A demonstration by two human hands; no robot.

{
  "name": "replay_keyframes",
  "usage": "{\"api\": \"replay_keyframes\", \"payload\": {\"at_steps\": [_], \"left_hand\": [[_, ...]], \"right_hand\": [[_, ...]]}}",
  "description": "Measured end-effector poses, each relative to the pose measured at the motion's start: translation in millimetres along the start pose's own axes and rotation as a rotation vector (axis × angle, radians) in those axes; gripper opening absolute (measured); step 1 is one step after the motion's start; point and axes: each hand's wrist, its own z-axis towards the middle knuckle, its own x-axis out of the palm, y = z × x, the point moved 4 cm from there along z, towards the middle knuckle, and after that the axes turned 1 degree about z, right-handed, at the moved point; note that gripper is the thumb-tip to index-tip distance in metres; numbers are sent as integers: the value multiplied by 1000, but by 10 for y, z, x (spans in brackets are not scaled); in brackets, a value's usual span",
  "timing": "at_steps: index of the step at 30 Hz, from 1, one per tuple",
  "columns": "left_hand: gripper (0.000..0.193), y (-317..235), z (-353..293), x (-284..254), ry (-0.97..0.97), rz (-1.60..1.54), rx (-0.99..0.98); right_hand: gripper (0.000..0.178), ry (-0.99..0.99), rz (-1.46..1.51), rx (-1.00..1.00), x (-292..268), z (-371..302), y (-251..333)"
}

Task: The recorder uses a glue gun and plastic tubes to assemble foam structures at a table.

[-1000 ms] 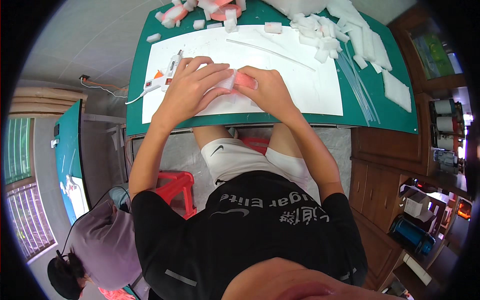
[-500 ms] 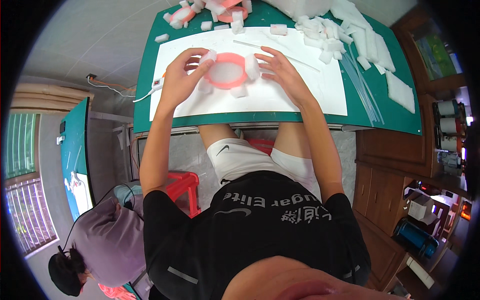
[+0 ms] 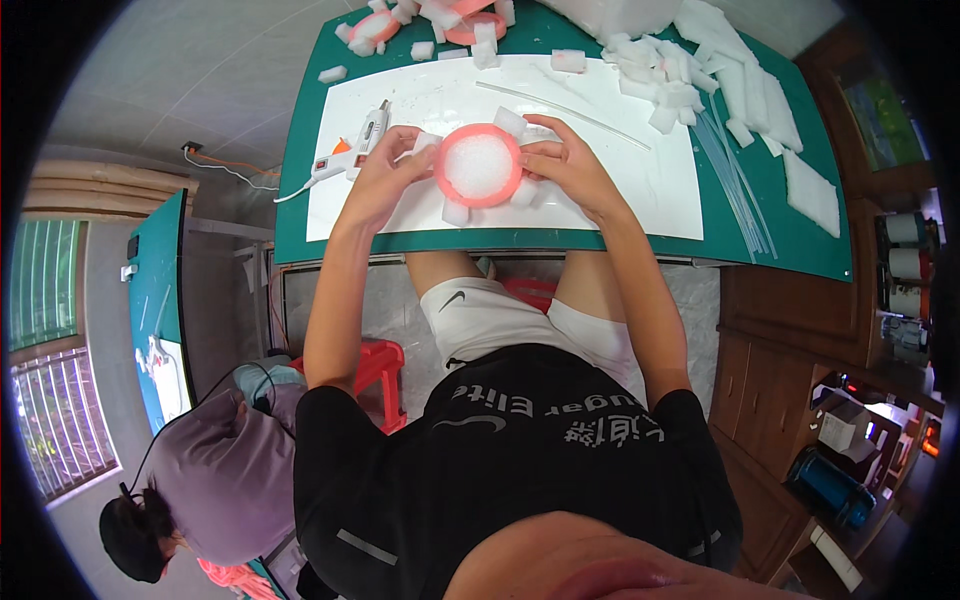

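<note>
A pink ring [image 3: 447, 193] with a white foam disc [image 3: 480, 167] inside is held between my two hands above the white sheet. Several white foam blocks [image 3: 510, 121] sit around its outer edge. At the ring's left side, beside another foam block, the fingers of my left hand [image 3: 385, 180] are closed on it. My right hand [image 3: 572, 172] grips the opposite side, fingers curled and thumb toward the rim. Close to my left hand, a white glue gun [image 3: 372, 130] with an orange trigger lies on the sheet.
A clear thin rod [image 3: 570, 118] lies across the white sheet [image 3: 620, 190]. More pink rings [image 3: 375, 28] and foam pieces stand at the back. Foam scraps [image 3: 650, 75] and clear sticks [image 3: 728, 175] lie at right. Another person [image 3: 215, 480] sits at lower left.
Both hands have closed in on the ring, which now faces up more squarely and has turned, its foam blocks shifting round. The glue gun, earlier mostly behind my left hand, shows now.
</note>
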Motion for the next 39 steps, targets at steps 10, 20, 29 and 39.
{"api": "replay_keyframes", "payload": {"at_steps": [10, 20, 29, 39], "left_hand": [[68, 172, -254, 241, 22, -227, -40], [51, 442, -672, 159, -272, -573, 64], [49, 562, -861, 132, -314, -583, 172], [65, 709, -989, 180, -413, -651, 201]], "right_hand": [[53, 63, 122, -45, -109, -112, 112], [41, -131, 286, -69, -531, -899, 17], [40, -73, 602, -209, -818, -1870, -97], [35, -30, 578, -115, -537, -1846, -287]]}}
